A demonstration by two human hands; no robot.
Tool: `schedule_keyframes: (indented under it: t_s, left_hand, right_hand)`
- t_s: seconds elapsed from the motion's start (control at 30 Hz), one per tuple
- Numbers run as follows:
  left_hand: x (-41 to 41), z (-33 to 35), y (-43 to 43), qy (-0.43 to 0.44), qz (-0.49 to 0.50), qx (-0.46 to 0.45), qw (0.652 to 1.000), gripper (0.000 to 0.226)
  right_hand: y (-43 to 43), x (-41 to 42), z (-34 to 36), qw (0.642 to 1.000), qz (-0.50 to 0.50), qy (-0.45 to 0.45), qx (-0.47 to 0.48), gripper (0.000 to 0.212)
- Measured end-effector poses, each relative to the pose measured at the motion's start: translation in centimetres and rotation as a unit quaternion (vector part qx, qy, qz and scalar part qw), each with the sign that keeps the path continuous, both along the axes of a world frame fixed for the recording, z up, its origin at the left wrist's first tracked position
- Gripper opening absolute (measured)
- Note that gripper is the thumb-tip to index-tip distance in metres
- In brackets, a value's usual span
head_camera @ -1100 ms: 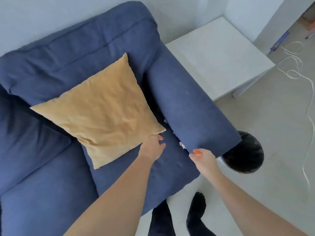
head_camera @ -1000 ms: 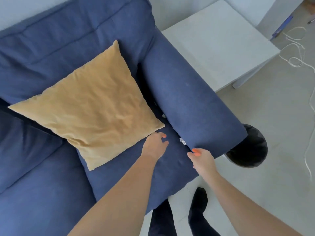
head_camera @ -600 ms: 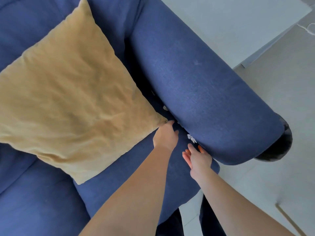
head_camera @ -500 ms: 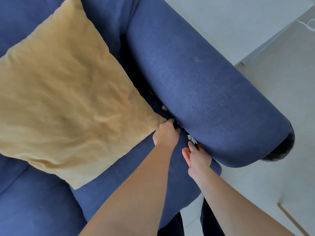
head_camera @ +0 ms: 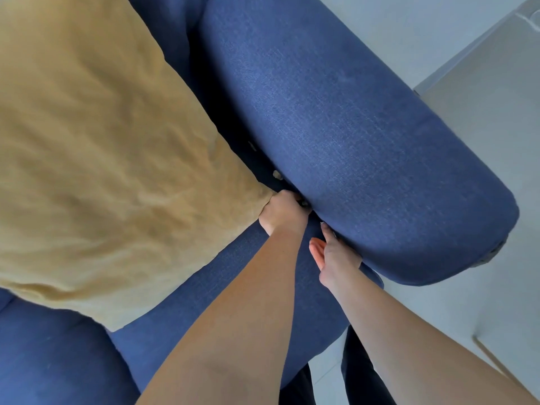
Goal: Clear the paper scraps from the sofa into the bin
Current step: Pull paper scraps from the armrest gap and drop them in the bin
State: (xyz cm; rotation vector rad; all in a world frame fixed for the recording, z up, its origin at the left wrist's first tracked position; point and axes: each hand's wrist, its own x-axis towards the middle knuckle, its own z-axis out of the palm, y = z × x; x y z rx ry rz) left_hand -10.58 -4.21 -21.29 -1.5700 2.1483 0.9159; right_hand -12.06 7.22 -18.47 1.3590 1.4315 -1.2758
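Small white paper scraps [head_camera: 277, 174] lie in the dark gap between the blue sofa's seat cushion [head_camera: 257, 302] and its right armrest [head_camera: 350, 141]; another scrap [head_camera: 252, 144] sits farther back. My left hand [head_camera: 282, 213] is at that gap beside the yellow pillow's corner, fingers curled down into it and hidden. My right hand [head_camera: 333, 252] lies flat against the underside of the armrest, fingers stretched along the gap with nothing visible in them. Only a dark sliver of the bin [head_camera: 493, 254] shows past the armrest's front end.
A large yellow pillow [head_camera: 102, 156] covers the left part of the seat and touches my left hand. A white side table [head_camera: 438, 30] stands behind the armrest. Pale floor [head_camera: 467, 317] and my dark trouser legs [head_camera: 359, 372] are at the lower right.
The view has closed in on the gap. My left hand pushed deeper between cushion and armrest. My right hand slid forward over the spot where a white scrap was showing.
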Motion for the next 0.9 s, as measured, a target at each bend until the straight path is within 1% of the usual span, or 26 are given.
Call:
schedule_keyframes:
  t_s: [0.1,0.17,0.23,0.33,0.47,0.53,0.6,0.63,0.7,0.77,0.9]
  left_hand:
    - [-0.1,-0.2,0.0,0.005,0.003,-0.002,1.000,0.012]
    - [-0.2,-0.3,0.2,0.003,-0.003,-0.010,1.000,0.013]
    - [-0.2,-0.4,0.2,-0.004,-0.009,-0.011,1.000,0.013]
    - [0.0,-0.3,-0.1,0.005,-0.004,0.002,1.000,0.015]
    - [1.3,0.6,1.1,0.057,0.021,0.028,0.998,0.016]
    - [2.4,1.3,1.9,0.119,0.042,0.052,0.991,0.014]
    - [3.8,2.8,2.7,0.196,0.093,0.069,0.974,0.007]
    - [4.4,3.7,3.2,0.219,0.119,0.079,0.965,0.006]
    - [5.5,5.8,4.5,0.238,0.146,0.091,0.956,0.006]
    - [6.0,8.3,6.0,0.244,0.152,0.099,0.953,0.006]
    - [5.4,13.5,9.8,0.253,0.147,0.113,0.950,0.010]
  right_hand:
    - [-0.2,-0.6,-0.9,1.000,0.010,0.016,-0.023,0.026]
    - [-0.2,-0.5,-1.4,1.000,0.002,0.013,-0.018,0.025]
    - [-0.1,-0.2,-2.0,1.000,0.018,0.019,-0.018,0.026]
    - [0.1,-0.2,-1.7,0.998,0.027,0.036,-0.032,0.018]
    - [0.6,0.4,0.1,0.996,0.014,0.066,-0.054,0.016]
    - [1.2,1.0,1.4,0.993,0.026,0.096,-0.061,0.013]
    - [2.3,1.5,3.2,0.990,0.049,0.117,-0.069,0.009]
    - [3.1,1.5,4.1,0.988,0.058,0.124,-0.074,0.008]
    - [4.9,1.5,5.5,0.985,0.064,0.138,-0.082,0.006]
    - [7.0,1.5,7.0,0.984,0.066,0.142,-0.084,0.007]
    - [12.2,1.1,10.2,0.980,0.101,0.150,-0.088,0.015]
